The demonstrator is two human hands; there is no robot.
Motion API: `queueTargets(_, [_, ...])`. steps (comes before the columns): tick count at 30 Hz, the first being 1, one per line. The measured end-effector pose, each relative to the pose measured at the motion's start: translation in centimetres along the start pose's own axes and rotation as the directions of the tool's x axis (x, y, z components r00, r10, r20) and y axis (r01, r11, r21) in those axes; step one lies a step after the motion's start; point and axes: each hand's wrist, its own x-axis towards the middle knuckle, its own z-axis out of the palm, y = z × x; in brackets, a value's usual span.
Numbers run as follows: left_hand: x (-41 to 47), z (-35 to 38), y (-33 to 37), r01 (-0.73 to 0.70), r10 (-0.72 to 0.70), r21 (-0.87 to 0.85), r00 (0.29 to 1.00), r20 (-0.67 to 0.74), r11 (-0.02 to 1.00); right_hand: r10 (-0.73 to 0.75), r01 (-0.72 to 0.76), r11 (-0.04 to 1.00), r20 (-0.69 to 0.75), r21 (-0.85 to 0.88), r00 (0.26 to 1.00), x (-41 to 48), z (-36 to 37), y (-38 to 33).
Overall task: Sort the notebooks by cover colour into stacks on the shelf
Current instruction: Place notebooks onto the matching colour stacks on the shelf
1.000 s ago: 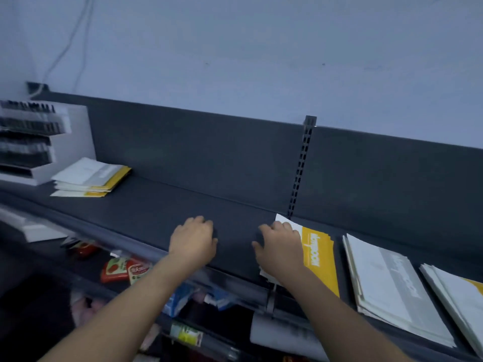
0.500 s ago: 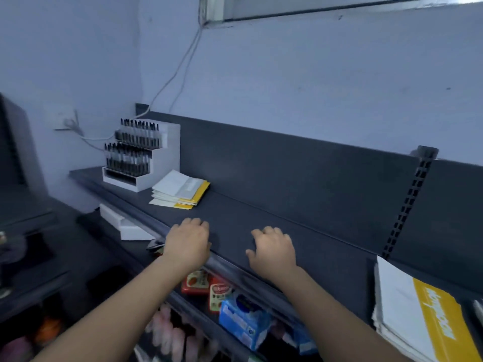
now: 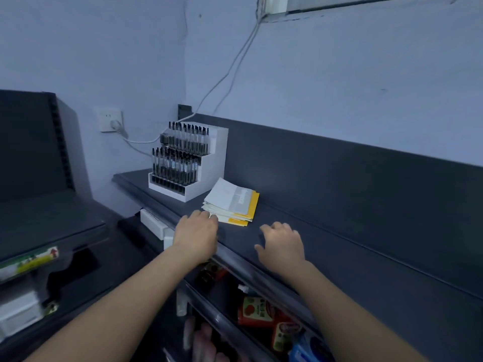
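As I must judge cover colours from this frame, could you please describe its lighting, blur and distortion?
Head view: dim bluish light mutes colours, though the yellow edges in the notebook stack read clearly. Head view: wide-angle distortion stretches the shelf toward the frame edges. Head view: the packets below the shelf are dark and smeared; the left hand and right hand are soft.

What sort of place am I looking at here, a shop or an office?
Most likely a small shop. A white tiered display stand holds rows of black-capped pens, a stack of white and yellow notebooks lies on the dark metal retail shelf, and red packaged goods sit below it.
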Motion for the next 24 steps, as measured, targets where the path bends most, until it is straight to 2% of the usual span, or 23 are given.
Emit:
queueTargets(9, [7.7, 3.6, -3.5, 0.002, -0.002, 0.014, 1.000, 0.004, 1.000, -0.008, 0.008, 1.000, -0.009, 0.021, 1.000, 9.0, 3.2, -1.1])
queueTargets(14, [12.4, 5.5, -4.8, 0.024, -0.022, -0.029, 0.999, 0.048, 0.999, 0.026, -0.030, 0.997, 0.063, 0.071, 0.998, 14.1, 4.9, -0.8])
queueTargets(20, [16.6, 8.0, -5.6, 0.064, -0.048, -0.160, 0.994, 0.101, 0.985, 0.053, -0.085, 0.977, 0.164, 0.197, 0.985, 18.1, 6.9, -0.5])
queueTargets(24, [19.0, 9.7, -5.9, 0.147, -0.087, -0.329, 0.978, 0.189, 0.933, 0.060, -0.089, 0.977, 0.152, 0.193, 0.987, 19.4, 7.8, -0.9])
